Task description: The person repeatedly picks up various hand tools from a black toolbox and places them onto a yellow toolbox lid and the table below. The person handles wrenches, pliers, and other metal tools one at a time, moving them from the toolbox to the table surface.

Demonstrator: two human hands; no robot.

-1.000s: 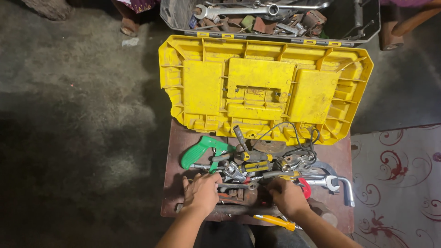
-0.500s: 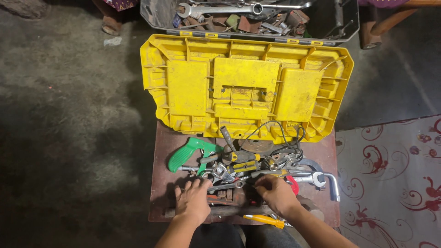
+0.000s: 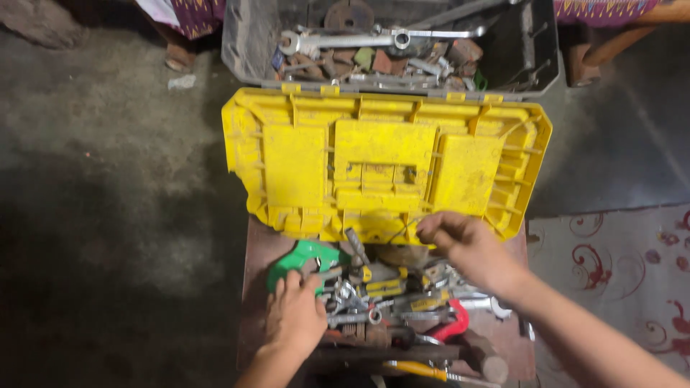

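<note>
A pile of hand tools point(image 3: 392, 294) lies on a small reddish-brown table point(image 3: 255, 251). My left hand point(image 3: 295, 316) rests flat on the left side of the pile, fingers apart, just below a green pistol-grip handle point(image 3: 302, 257). My right hand point(image 3: 460, 244) is raised over the back of the pile, at the front edge of the yellow toolbox lid point(image 3: 381, 162). Its fingers are curled together; whether they pinch something is hidden. A red-handled tool point(image 3: 453, 325) and a yellow-handled screwdriver point(image 3: 413, 369) lie near the table's front.
Behind the open yellow lid stands the grey toolbox body point(image 3: 237, 43), filled with spanners and rusty metal parts. A patterned mat point(image 3: 625, 266) lies on the right. Concrete floor point(image 3: 108, 179) spreads to the left. A wooden hammer-like handle point(image 3: 481, 359) lies at the front right.
My right hand has lifted off the front of the pile and moved back toward the yellow lid. My left hand has barely shifted. The view has tilted down, showing more of the grey box.
</note>
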